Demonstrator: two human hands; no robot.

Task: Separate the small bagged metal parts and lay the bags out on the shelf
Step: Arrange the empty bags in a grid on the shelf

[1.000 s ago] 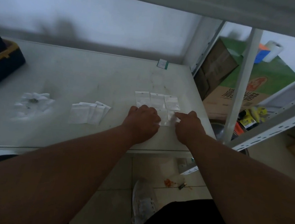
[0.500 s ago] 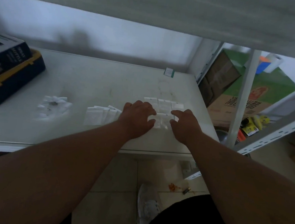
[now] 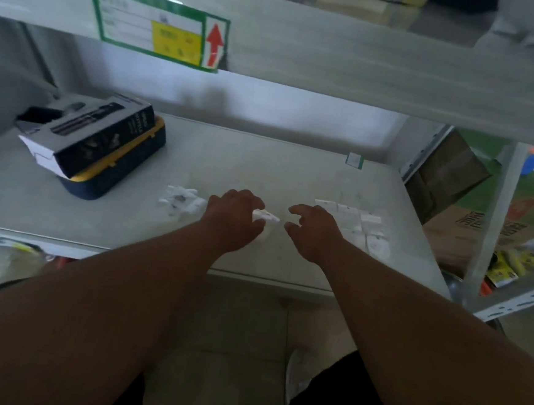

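Right of centre you've laid out a grid of bags (image 3: 358,224); your left hand (image 3: 236,214) grips the unsorted stack (image 3: 266,216), your right hand (image 3: 313,228) loose and empty.

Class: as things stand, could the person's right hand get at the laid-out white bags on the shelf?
Probably yes. The right hand hangs just left of the rows of small white plastic bags on the grey shelf, holding nothing, with nothing between them.
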